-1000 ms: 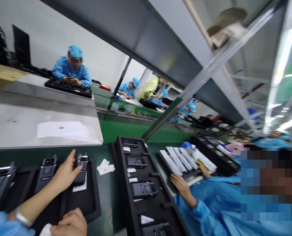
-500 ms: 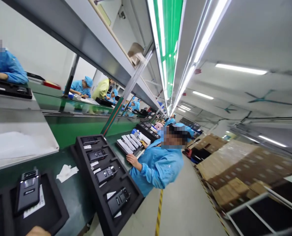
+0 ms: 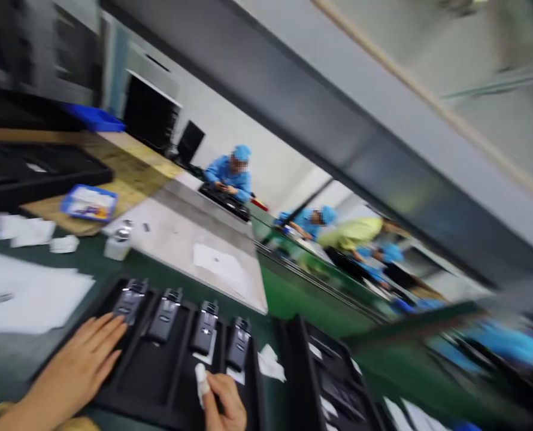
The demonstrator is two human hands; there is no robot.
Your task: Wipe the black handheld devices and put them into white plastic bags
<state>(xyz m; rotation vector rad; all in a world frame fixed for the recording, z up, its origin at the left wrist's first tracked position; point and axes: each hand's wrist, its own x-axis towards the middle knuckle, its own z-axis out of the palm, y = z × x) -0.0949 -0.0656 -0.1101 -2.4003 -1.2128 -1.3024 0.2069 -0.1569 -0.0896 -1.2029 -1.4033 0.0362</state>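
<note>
My left hand lies with fingers stretched out over the near left of a black foam tray, fingertips at the lower end of a black handheld device. Three more such devices sit beside it in the tray: one, another and the rightmost. White paper slips show under the two on the right. Over the tray's right part, my right hand has its fingers curled together. A small white piece is at its fingertips; blur hides whether it is held or worn.
At right stands another black tray with devices. A crumpled white wipe lies between the trays. White sheets, a metal-topped bottle and a blue box are at left. A co-worker sits beyond the white board.
My view has swung left from the aisle and the near co-worker to my own tray. Both my hands now show over it; before, only a bit of one hand was visible.
</note>
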